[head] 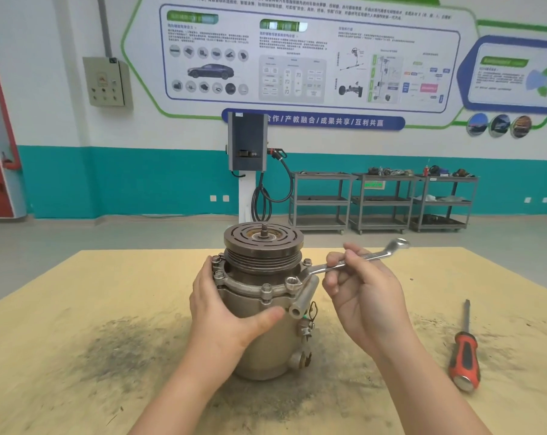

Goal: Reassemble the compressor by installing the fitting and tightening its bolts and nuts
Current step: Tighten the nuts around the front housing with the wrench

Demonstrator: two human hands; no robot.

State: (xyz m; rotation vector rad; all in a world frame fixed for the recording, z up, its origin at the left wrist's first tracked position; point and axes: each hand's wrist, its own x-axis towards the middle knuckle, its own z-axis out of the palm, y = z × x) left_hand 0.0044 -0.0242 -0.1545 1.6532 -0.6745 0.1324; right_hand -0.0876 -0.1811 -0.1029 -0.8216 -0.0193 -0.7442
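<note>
The left hand [225, 312] wraps the near-left side of the compressor [259, 324], fingers curled round behind the flange and thumb pressed flat across the front of the body, steadying it. The right hand [360, 290] pinches the wrench [344, 262] near mid-shank between thumb and curled fingers.

The wrench's ring end sits over a bolt [292, 282] on the near-right of the flange [250, 285], just above the stub port [303, 301]. Its long axis runs from that bolt out to the right and slightly away, the free end [399, 244] lifted beyond the fingers. So the bolt lies left of the right hand, and this hand is the one placed to swing it; the left only braces. The swing will likely be a short arc, since the pulley [263, 243] stands close behind the shank.

The compressor stands upright mid-table, pulley on top, with other bolts spaced around the flange. A screwdriver [465, 353] lies on the table [77, 309] to the right, well apart, pointing away.
</note>
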